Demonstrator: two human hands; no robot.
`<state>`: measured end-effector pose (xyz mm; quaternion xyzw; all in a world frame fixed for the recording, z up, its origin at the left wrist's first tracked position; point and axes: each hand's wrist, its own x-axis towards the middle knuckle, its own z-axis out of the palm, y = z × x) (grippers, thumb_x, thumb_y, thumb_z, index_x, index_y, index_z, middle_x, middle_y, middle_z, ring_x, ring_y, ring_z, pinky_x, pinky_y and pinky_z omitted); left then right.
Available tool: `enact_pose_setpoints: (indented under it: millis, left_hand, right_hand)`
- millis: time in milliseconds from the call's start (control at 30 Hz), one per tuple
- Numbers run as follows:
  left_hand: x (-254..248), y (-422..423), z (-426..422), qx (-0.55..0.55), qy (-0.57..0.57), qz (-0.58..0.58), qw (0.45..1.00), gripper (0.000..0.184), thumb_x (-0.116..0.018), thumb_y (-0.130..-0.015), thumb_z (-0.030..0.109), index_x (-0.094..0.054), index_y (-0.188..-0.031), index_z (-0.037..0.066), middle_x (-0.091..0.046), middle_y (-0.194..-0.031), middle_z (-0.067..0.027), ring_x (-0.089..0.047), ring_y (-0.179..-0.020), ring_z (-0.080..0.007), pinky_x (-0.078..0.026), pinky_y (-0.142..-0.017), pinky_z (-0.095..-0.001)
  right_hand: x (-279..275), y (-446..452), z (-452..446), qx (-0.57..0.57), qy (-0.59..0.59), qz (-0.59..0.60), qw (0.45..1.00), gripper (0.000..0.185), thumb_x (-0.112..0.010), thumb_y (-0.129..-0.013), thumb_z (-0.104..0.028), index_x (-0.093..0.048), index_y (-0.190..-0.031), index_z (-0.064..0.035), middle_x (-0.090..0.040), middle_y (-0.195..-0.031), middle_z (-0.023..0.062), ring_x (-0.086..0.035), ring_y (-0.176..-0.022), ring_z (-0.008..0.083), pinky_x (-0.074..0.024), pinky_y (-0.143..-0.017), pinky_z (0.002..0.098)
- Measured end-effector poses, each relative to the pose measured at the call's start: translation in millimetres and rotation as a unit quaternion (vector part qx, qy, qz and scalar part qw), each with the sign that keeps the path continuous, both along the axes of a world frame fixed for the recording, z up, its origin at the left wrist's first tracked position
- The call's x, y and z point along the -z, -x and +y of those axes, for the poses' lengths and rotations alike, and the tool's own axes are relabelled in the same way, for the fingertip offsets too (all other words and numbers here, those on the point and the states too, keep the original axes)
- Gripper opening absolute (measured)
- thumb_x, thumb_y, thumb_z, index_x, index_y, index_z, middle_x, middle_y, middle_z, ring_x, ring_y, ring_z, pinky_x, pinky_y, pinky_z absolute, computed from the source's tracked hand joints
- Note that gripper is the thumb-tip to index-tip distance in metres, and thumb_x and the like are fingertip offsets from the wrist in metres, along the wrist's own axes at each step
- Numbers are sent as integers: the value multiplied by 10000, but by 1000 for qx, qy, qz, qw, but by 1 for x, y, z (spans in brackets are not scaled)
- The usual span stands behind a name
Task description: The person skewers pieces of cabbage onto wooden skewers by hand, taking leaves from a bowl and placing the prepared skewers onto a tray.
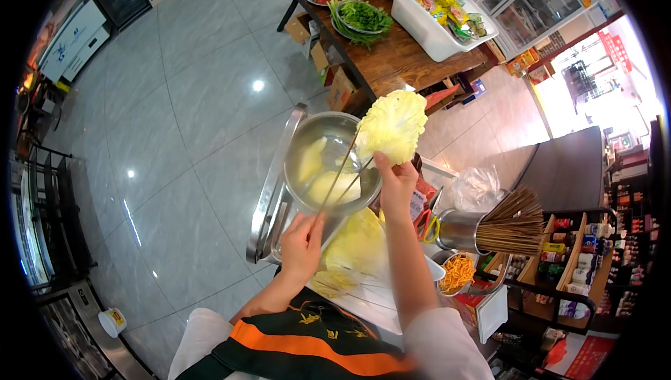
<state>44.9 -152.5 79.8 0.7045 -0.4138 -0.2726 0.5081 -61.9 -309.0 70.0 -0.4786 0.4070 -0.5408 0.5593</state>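
My right hand [395, 181] pinches the base of a pale yellow-green napa cabbage leaf [393, 125], raised over the far right rim of a steel bowl [290, 146]. My left hand [302, 244] is closed round the near ends of two long thin skewers [340, 170], at the bowl's near side. Their far ends reach toward the leaf; whether they pierce it I cannot tell. Pale cabbage pieces [334, 188] lie in the bowl. Nearer my body, more cabbage leaves [356, 244] with thin skewers among them rest on a white tray [381, 316].
A steel canister [459, 231] of bamboo skewers [514, 223] lies at the right, near yellow-handled scissors [431, 229] and a bowl of orange shreds [458, 273]. Beyond is a wooden table [391, 72] with chopped greens [362, 16] and a white bin [444, 48] of packets.
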Motion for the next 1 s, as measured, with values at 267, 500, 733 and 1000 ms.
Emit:
enact_pose_setpoints:
  millis: [267,500,733,1000]
  left_hand:
    - [-7,13,-6,-3,4,57,998,118,-540,-824,65,-596,-877,-24,-486,-653,-106,-449,-520,-205,-352,-482,-283]
    - [-8,14,-4,8,21,4,1000,151,-536,-808,32,-610,-937,9,-460,-644,-53,-457,-536,-127,-339,-485,-244]
    - [4,17,-7,6,78,-6,997,160,-530,-799,-1,-607,-939,4,-490,-681,-63,-479,-555,-137,-362,-502,-233]
    - [8,16,-9,14,95,-21,995,170,-519,-793,-25,-601,-941,-9,-497,-705,-78,-485,-574,-149,-369,-513,-237]
  right_hand:
    - [5,5,13,-32,-71,-10,997,233,-614,-790,-61,-564,-1001,25,-594,-962,38,-541,-814,76,-416,-708,206]
    - [-19,10,-4,-20,-119,-83,989,290,-590,-819,-142,-526,-1042,32,-588,-962,60,-551,-823,90,-432,-700,216]
    - [-17,11,-5,-22,-163,-158,974,242,-565,-828,-133,-535,-1031,-5,-597,-994,57,-590,-867,132,-472,-750,256]
    - [-20,14,-2,-29,-206,-186,960,217,-555,-824,-114,-547,-1006,4,-598,-991,74,-592,-879,159,-477,-769,281]
